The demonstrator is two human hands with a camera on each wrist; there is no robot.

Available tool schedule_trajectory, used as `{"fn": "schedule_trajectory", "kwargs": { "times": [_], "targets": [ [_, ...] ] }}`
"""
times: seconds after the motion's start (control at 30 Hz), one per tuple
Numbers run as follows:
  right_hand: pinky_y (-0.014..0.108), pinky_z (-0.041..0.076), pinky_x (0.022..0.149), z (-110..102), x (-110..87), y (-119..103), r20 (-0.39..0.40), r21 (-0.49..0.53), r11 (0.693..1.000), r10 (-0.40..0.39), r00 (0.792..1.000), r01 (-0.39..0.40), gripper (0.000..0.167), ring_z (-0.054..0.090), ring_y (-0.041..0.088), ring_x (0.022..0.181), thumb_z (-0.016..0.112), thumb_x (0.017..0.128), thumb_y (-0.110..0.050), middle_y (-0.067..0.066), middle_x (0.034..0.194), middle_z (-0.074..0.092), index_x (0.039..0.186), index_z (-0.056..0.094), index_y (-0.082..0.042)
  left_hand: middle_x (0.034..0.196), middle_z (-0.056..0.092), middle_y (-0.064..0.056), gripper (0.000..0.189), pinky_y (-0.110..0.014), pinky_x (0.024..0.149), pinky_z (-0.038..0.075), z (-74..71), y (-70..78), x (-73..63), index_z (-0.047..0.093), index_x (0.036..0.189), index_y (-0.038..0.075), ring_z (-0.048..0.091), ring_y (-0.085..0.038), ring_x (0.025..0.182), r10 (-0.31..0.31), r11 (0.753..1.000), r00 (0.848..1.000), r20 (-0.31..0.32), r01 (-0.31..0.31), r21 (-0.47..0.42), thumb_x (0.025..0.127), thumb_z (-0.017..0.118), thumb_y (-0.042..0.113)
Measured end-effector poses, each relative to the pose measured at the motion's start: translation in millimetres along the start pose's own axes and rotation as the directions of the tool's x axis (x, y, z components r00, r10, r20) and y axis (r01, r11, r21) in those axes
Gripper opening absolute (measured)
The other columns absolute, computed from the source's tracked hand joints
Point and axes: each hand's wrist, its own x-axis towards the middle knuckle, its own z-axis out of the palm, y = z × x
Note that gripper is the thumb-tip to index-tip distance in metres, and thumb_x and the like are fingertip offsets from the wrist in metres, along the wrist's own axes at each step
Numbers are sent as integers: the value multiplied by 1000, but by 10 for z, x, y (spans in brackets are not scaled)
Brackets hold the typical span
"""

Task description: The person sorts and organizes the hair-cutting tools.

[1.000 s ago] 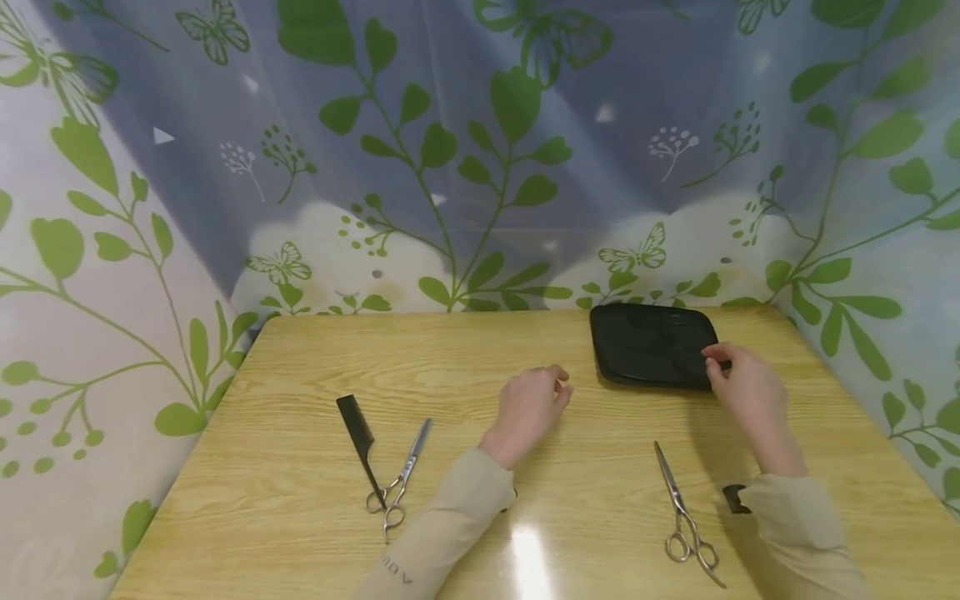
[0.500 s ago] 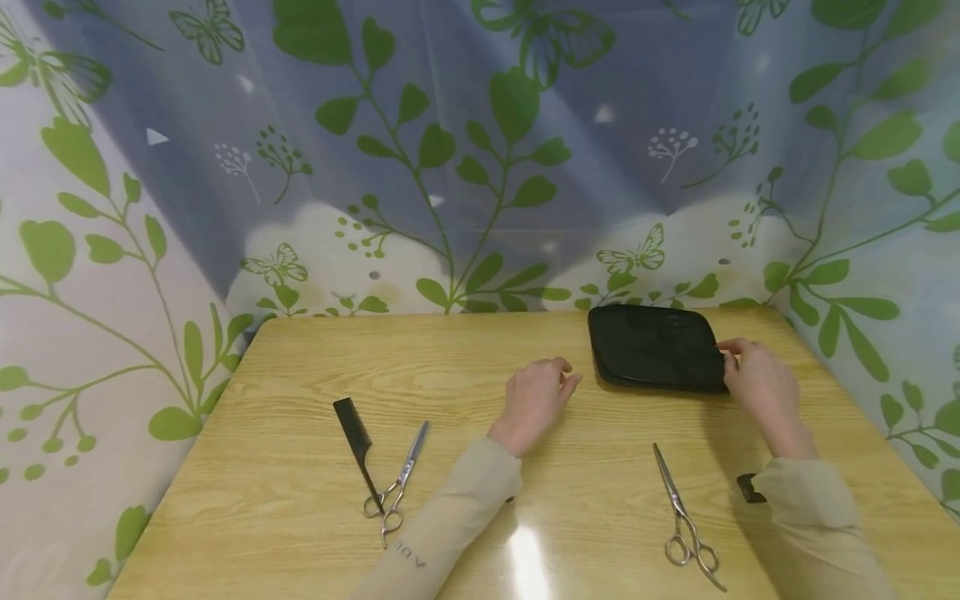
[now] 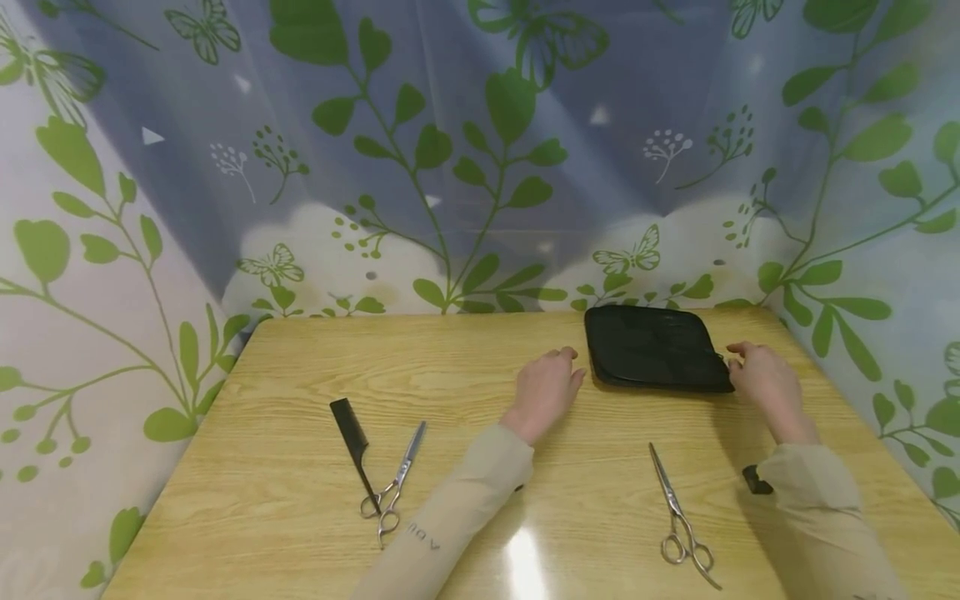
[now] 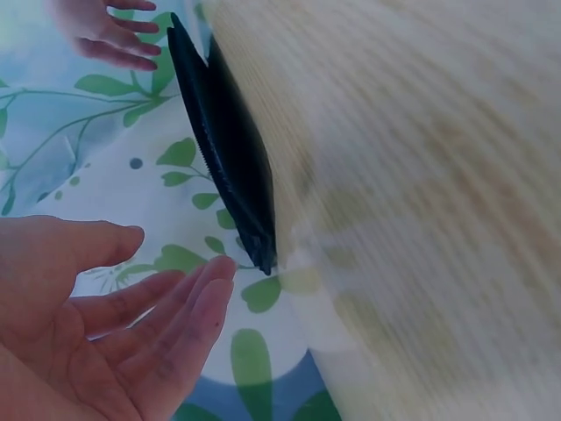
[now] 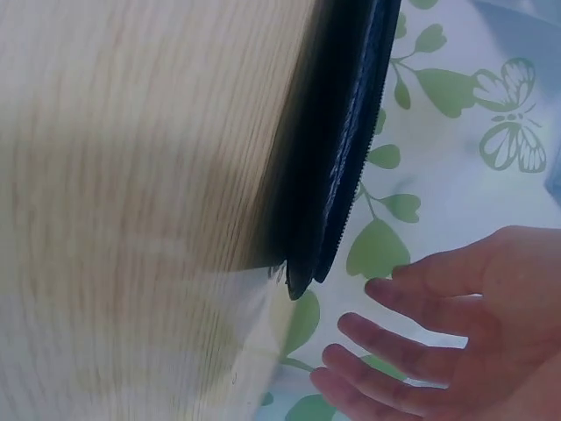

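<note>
A black zip case [image 3: 648,346] lies flat at the back right of the wooden table. Its toothed zipper edge shows in both wrist views, with the case [image 4: 219,145] gaping along that edge. My right hand [image 3: 768,392] is beside the case's right end; in the right wrist view this hand [image 5: 465,324] has loosely extended fingers, apart from the case and holding nothing. To the left of the case is my left hand [image 3: 543,396]. The left wrist view shows that hand [image 4: 131,333] with relaxed fingers, thumb spread, touching nothing.
A black tail comb [image 3: 349,429] lies on the left, its tail across the handles of thinning scissors [image 3: 406,462]. Another pair of scissors [image 3: 670,492] lies at the front right. Leaf-printed cloth [image 3: 450,167] hangs behind and beside the table [image 3: 465,350].
My right hand, first pinching at the case's right edge, has moved right and let go. The case's right end now shows fully. My left hand has shifted slightly right and away from me.
</note>
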Motion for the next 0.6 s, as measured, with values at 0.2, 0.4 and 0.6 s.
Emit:
{"fn": "schedule_trajectory", "kwargs": {
  "times": [0.2,0.4,0.6],
  "targets": [
    [43,47,61,-23,66,63,75,-55,998,8,997,-4,45,55,38,75,44,102,-12,47,130,45,139,46,15,112,73,-6,33,-28,57,54,-2,45,80,67,128,10,68,-19,69,-27,1000,1000,11,28,-13,102,62,31],
    [49,50,65,-36,92,125,100,-62,998,14,995,-8,47,57,50,92,46,101,-12,47,131,44,138,44,18,114,71,-7,34,-28,57,54,18,64,117,65,130,9,66,-18,68,-36,999,999,21,36,-12,102,63,30],
    [58,52,75,-2,101,139,117,-90,996,1,993,10,46,55,60,105,46,101,-12,46,130,48,136,46,18,116,70,-9,35,-29,62,57,86,90,147,65,130,8,70,-22,78,-44,999,998,36,44,-8,102,63,29]
  ]
}}
